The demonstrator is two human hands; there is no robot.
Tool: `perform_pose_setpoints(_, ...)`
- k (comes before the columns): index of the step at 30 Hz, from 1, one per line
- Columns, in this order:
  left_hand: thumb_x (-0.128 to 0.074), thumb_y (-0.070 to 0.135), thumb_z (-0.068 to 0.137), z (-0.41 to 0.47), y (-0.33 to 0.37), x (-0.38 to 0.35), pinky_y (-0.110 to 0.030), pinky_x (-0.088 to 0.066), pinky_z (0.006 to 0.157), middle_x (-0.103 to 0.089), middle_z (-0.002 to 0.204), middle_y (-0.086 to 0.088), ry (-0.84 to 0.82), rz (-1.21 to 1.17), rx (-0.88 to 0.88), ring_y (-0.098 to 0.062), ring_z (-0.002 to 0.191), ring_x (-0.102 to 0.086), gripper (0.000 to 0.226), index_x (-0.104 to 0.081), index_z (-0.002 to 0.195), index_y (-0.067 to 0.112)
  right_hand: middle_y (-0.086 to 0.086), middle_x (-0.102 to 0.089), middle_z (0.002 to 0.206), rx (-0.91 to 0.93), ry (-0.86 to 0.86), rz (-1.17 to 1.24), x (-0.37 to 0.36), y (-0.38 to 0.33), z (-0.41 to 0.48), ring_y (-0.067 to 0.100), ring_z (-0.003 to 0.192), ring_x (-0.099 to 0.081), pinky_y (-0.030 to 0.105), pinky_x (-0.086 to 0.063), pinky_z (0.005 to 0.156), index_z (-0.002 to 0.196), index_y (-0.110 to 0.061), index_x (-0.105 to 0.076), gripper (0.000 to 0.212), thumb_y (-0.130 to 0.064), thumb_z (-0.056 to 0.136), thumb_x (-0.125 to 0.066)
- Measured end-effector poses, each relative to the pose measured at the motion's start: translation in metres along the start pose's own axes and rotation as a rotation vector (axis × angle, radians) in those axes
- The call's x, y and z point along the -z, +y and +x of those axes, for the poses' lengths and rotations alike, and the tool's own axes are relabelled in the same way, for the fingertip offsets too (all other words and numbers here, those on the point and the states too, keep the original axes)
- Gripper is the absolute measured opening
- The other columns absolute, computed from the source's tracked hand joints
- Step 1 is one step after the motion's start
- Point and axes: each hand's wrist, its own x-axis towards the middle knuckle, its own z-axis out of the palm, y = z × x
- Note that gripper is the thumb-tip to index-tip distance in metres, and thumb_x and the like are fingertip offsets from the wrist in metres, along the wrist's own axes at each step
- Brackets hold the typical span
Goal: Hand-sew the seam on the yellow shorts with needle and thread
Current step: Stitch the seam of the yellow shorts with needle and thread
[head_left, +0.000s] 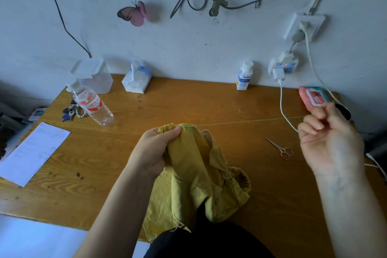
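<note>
Over worktop (188, 100) centre: stitch pull-through on yellow shorts (194, 174).
Gathered at seam edge, pinched between left hand (155, 151) thumb and fingers. Thread (240, 122) drawn taut rightward to right hand (326, 138), fingers curled, pinching its end; needle not discernible. Judged mid-seam: further stitches, knotting and trimming with scissors (280, 148) outstanding.

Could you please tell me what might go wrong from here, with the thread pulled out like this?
1. The thread runs taut from the shorts, gripped by the left hand, to the right hand. A harder pull may pucker the seam or snap the thread.
2. The thread crosses above the white cable. Once slack, it could snag there.
</note>
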Motion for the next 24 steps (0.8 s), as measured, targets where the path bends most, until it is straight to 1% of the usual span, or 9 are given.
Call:
perform_pose_setpoints(3, -0.064, 0.004, 0.084, 0.002, 0.001, 0.001, -0.025, -0.055, 0.049, -0.072, 0.065, -0.012, 0.024, -0.003, -0.010, -0.018, 0.060, -0.071, 0.010, -0.066, 0.076, -0.002, -0.009, -0.048, 0.059, 0.026, 0.006, 0.046, 0.007, -0.010, 0.003, 0.001, 0.042, -0.038, 0.010, -0.032, 0.041, 0.081, -0.018, -0.058, 0.029, -0.022, 0.100, -0.036)
perform_pose_setpoints(5, -0.064, 0.004, 0.084, 0.003, 0.001, 0.001, -0.025, -0.054, 0.048, -0.072, 0.064, -0.012, 0.040, -0.012, -0.013, -0.018, 0.059, -0.071, 0.010, -0.066, 0.075, -0.002, -0.010, -0.049, 0.057, 0.045, 0.018, 0.065, 0.009, -0.015, 0.005, 0.000, 0.042, -0.038, 0.010, -0.031, 0.041, 0.076, -0.018, -0.059, 0.033, -0.023, 0.099, -0.036)
perform_pose_setpoints(9, -0.064, 0.004, 0.084, 0.006, 0.002, 0.004, -0.025, -0.055, 0.048, -0.072, 0.063, -0.011, 0.065, -0.021, -0.014, -0.018, 0.059, -0.071, 0.009, -0.065, 0.077, -0.002, -0.012, -0.049, 0.053, 0.094, 0.031, 0.071, 0.014, -0.023, 0.011, 0.000, 0.040, -0.038, 0.009, -0.031, 0.041, 0.077, -0.020, -0.047, 0.006, -0.024, 0.081, -0.048)
perform_pose_setpoints(11, -0.065, 0.005, 0.083, 0.008, 0.003, 0.006, -0.025, -0.054, 0.048, -0.072, 0.062, -0.010, 0.079, -0.015, -0.022, -0.018, 0.058, -0.071, 0.009, -0.065, 0.077, -0.001, -0.012, -0.049, 0.052, 0.098, 0.058, 0.083, 0.019, -0.025, 0.014, 0.000, 0.039, -0.039, 0.009, -0.031, 0.041, 0.075, -0.020, -0.046, 0.006, -0.024, 0.075, -0.051)
perform_pose_setpoints(13, -0.065, 0.005, 0.084, 0.010, 0.004, 0.007, -0.025, -0.054, 0.048, -0.071, 0.061, -0.010, 0.092, -0.021, -0.026, -0.018, 0.057, -0.071, 0.008, -0.065, 0.077, -0.001, -0.013, -0.049, 0.051, 0.081, 0.086, 0.091, 0.022, -0.025, 0.016, 0.000, 0.038, -0.039, 0.009, -0.031, 0.041, 0.075, -0.020, -0.047, 0.006, -0.024, 0.078, -0.050)
perform_pose_setpoints(15, -0.066, 0.005, 0.083, 0.011, 0.005, 0.009, -0.025, -0.054, 0.048, -0.072, 0.062, -0.010, 0.109, -0.028, -0.024, -0.018, 0.058, -0.071, 0.007, -0.064, 0.080, -0.001, -0.013, -0.049, 0.051, 0.061, 0.128, 0.096, 0.026, -0.024, 0.017, 0.000, 0.038, -0.038, 0.009, -0.031, 0.041, 0.075, -0.020, -0.047, 0.017, -0.023, 0.092, -0.043)
perform_pose_setpoints(17, -0.066, 0.005, 0.083, 0.011, 0.006, 0.011, -0.026, -0.055, 0.048, -0.072, 0.062, -0.010, 0.122, -0.034, -0.023, -0.018, 0.059, -0.071, 0.007, -0.064, 0.083, -0.001, -0.013, -0.048, 0.051, 0.046, 0.158, 0.101, 0.029, -0.022, 0.019, 0.000, 0.038, -0.038, 0.009, -0.031, 0.041, 0.075, -0.019, -0.047, 0.027, -0.023, 0.100, -0.035)
perform_pose_setpoints(21, -0.065, 0.003, 0.084, 0.011, 0.009, 0.013, -0.025, -0.054, 0.046, -0.071, 0.059, -0.010, 0.134, -0.059, -0.032, -0.017, 0.056, -0.070, 0.007, -0.063, 0.079, -0.001, -0.012, -0.048, 0.051, 0.038, 0.197, 0.114, 0.032, -0.021, 0.021, 0.000, 0.038, -0.039, 0.009, -0.031, 0.041, 0.075, -0.018, -0.047, 0.029, -0.023, 0.101, -0.034)
perform_pose_setpoints(24, -0.064, 0.003, 0.084, 0.011, 0.011, 0.014, -0.026, -0.055, 0.047, -0.071, 0.058, -0.009, 0.149, -0.062, -0.030, -0.017, 0.055, -0.070, 0.009, -0.063, 0.076, -0.001, -0.012, -0.049, 0.051, 0.043, 0.217, 0.125, 0.036, -0.021, 0.023, 0.000, 0.038, -0.040, 0.008, -0.031, 0.041, 0.075, -0.018, -0.047, 0.022, -0.019, 0.096, -0.040)
